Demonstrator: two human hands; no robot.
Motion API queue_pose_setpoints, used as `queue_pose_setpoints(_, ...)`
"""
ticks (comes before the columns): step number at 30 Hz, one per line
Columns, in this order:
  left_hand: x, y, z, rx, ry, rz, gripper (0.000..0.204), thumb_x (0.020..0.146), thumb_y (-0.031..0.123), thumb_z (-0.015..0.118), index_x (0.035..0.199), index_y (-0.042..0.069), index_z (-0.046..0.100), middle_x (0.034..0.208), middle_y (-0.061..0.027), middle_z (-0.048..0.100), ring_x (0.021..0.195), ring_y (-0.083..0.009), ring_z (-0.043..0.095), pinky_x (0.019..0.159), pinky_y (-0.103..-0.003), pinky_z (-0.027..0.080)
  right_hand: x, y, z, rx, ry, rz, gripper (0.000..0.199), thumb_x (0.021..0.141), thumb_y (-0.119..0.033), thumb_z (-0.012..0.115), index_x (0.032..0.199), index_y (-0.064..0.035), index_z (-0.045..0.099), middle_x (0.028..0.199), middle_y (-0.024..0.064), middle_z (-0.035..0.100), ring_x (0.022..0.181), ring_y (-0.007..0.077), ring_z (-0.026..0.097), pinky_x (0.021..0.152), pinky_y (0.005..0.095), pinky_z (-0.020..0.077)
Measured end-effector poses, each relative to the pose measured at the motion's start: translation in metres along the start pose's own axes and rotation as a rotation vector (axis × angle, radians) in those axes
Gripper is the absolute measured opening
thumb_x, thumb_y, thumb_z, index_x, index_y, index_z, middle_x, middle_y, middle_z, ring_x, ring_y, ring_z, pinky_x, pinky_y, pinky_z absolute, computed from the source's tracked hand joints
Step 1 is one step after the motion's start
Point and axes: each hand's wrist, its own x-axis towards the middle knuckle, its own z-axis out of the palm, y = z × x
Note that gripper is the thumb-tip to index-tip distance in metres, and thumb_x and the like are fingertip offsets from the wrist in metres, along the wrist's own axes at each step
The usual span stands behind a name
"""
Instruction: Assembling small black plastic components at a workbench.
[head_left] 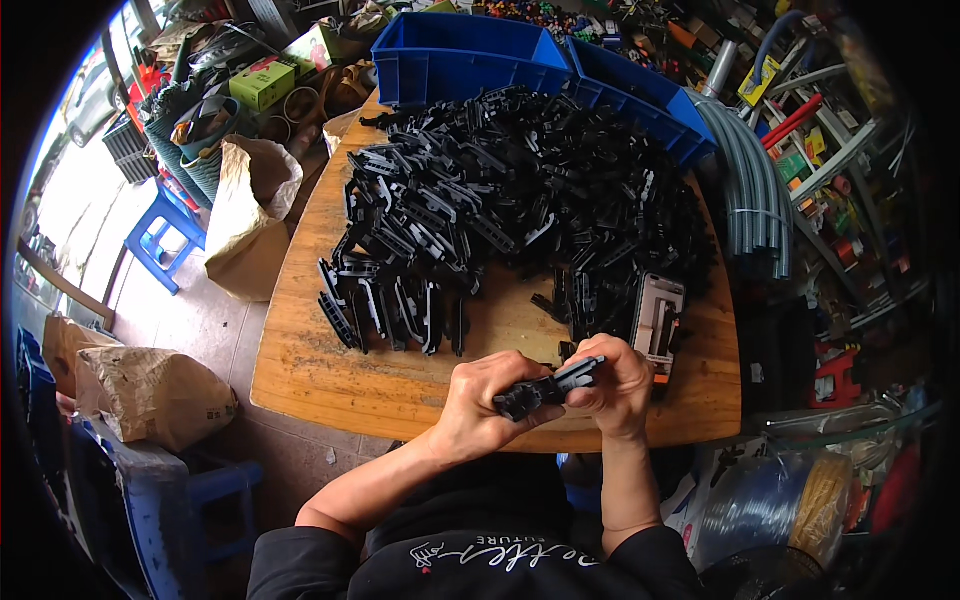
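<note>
Above the near edge of the wooden table (300, 375), my left hand (482, 400) is closed around several black plastic parts (522, 398). My right hand (618, 385) pinches a grey-black plastic piece (580, 374) by its side, and this piece touches the parts in my left hand. How the pieces join cannot be made out. A large heap of similar black plastic pieces (450, 190) covers the far and middle table. Just beyond my right hand lies a beige and grey device (657, 325) with an orange end; its kind is unclear.
Two blue bins, one at the back (470, 55) and one at the back right (640, 105), border the heap. Grey hoses (750, 190) hang at the right. Paper sacks (255, 215) and a blue stool (165, 235) stand left of the table.
</note>
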Motion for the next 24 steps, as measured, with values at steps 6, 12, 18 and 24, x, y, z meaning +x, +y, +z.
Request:
queue_pose_setpoints(6,0.003,-0.003,0.001,0.1,0.036,0.037,0.026,0.064,0.008,0.079,0.081,0.002,0.061,0.072,-0.0076,0.059,0.062,-0.0205,0.058,0.055,-0.03,0.043,0.006,-0.001,0.007,0.163,0.024,0.121,0.047,0.07,-0.039,0.077,0.094,-0.0026,0.06,0.089,0.0069,0.057,0.082,0.0138,0.052,0.072,0.0248,0.0412)
queue_pose_setpoints(12,0.003,-0.004,0.003,0.089,0.074,-0.028,0.033,0.066,0.006,0.078,0.093,0.001,0.059,0.081,-0.0083,0.064,0.075,-0.0193,0.064,0.065,-0.028,0.049,0.007,0.001,0.007,0.241,0.075,0.127,0.041,0.069,-0.034,0.079,0.088,-0.0036,0.06,0.084,0.0037,0.055,0.076,0.0121,0.049,0.069,0.0239,0.0403)
queue_pose_setpoints(18,-0.002,-0.005,0.007,0.003,0.06,-0.143,0.033,0.069,0.008,0.078,0.095,0.001,0.058,0.086,-0.0091,0.066,0.078,-0.015,0.065,0.067,-0.026,0.05,0.002,0.013,0.004,0.363,0.141,0.172,0.034,0.069,-0.028,0.08,0.079,-0.006,0.056,0.08,0.0023,0.053,0.075,0.011,0.048,0.067,0.0229,0.0394)
queue_pose_setpoints(24,-0.001,-0.003,0.005,0.016,0.106,-0.2,0.028,0.071,0.01,0.076,0.09,0.001,0.059,0.075,-0.0083,0.063,0.067,-0.0158,0.061,0.062,-0.027,0.047,-0.002,0.008,0.012,0.195,0.214,0.192,0.032,0.075,-0.027,0.076,0.083,-0.004,0.054,0.076,-0.0007,0.053,0.068,0.0066,0.046,0.06,0.0196,0.0382)
